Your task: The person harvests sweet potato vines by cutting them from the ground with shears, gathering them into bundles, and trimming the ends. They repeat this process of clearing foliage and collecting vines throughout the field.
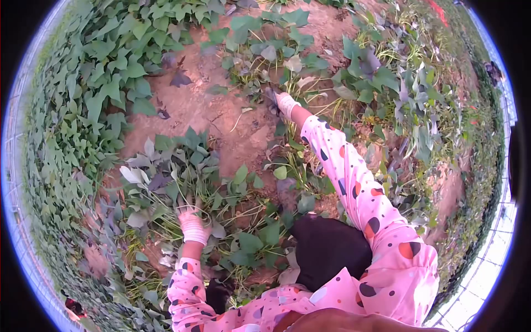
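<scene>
My left hand (192, 217), in a pale glove with a ribbed cuff, is sunk in a bunch of sweet potato vines (171, 180) at the lower left. Thin stems run across its fingers, and several leaves above it show pale undersides. Farther out, my right hand (276, 102) reaches to the base of another clump of vines (263, 72). Its glove is pale at the wrist and dark toward the fingers. Those fingers point down at the soil among the stems, and I cannot tell what they hold.
Bare reddish soil (204, 105) lies between the two clumps. Dense green leaves (110, 72) cover the left side. Loose, partly wilted vines (409, 105) spread along the right. Below my right arm is a dark cloth-like shape (331, 252), close to my body.
</scene>
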`<state>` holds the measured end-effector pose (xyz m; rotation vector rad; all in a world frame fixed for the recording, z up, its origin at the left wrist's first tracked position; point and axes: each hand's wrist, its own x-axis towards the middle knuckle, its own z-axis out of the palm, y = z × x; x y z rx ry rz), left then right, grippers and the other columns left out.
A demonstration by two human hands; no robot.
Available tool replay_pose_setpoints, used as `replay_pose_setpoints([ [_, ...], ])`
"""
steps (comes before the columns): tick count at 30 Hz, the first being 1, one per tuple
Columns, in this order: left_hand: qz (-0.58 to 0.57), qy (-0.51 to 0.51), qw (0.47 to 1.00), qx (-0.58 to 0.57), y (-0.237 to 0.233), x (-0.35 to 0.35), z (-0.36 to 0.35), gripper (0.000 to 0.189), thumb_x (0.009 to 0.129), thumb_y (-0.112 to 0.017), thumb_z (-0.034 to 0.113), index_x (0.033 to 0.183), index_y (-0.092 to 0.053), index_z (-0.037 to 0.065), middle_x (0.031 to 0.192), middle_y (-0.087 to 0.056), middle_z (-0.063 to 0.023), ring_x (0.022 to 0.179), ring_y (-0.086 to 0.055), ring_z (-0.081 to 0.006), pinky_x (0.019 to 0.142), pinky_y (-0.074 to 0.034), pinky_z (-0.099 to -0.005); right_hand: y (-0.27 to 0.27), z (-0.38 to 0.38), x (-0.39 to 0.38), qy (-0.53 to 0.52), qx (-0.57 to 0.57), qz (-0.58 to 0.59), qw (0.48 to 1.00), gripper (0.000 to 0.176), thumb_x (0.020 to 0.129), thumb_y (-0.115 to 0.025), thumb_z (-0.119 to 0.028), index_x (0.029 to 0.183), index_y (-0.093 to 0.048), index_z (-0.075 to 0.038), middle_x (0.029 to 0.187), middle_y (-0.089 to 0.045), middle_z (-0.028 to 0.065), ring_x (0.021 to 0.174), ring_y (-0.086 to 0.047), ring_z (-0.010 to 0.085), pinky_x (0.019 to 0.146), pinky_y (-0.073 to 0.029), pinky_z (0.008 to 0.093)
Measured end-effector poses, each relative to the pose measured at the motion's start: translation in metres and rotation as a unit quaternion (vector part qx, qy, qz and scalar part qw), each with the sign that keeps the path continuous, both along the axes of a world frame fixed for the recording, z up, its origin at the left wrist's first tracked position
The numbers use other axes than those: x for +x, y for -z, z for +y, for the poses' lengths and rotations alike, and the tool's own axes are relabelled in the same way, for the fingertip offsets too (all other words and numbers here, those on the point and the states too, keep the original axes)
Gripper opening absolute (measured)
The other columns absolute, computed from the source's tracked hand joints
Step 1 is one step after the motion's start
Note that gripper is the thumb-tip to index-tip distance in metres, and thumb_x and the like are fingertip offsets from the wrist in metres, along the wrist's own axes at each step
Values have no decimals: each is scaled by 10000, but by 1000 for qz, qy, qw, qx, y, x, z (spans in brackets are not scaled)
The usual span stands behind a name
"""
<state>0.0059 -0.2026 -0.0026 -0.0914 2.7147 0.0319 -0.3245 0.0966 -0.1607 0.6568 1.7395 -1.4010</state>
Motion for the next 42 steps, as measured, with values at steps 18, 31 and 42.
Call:
replay_pose_setpoints([
  [18, 16, -139, 980, 142, 6, 39, 7, 624, 641, -734, 184, 1202, -507, 29, 1297, -447, -208, 1177, -436, -386, 988, -375, -449, 1, 11, -62, -118, 109, 20, 987, 562, 888, -432, -506, 936, -644, 13, 844, -668, 142, 792, -632, 303, 742, -479, 393],
  [31, 268, -254, 874, 316, -39, 29, 31, 295, 735, -602, -72, 1021, -602, -1, 1045, -597, -133, 976, -588, -251, 897, -469, -338, 24, 25, -31, -424, 321, 410, 741, 509, 894, -399, -417, 857, -677, 7, 828, -673, 178, 850, -641, 340, 771, -495, 365],
  [42, 186, -199, 882, 386, -28, 24, 93, 284, 741, -614, -51, 1015, -606, 23, 1039, -597, -121, 899, -603, -222, 823, -481, -323, 13, 3, -64, -337, 299, 270, 851, 481, 933, -330, -358, 943, -660, -9, 942, -646, 215, 928, -604, 372, 824, -463, 424],
])
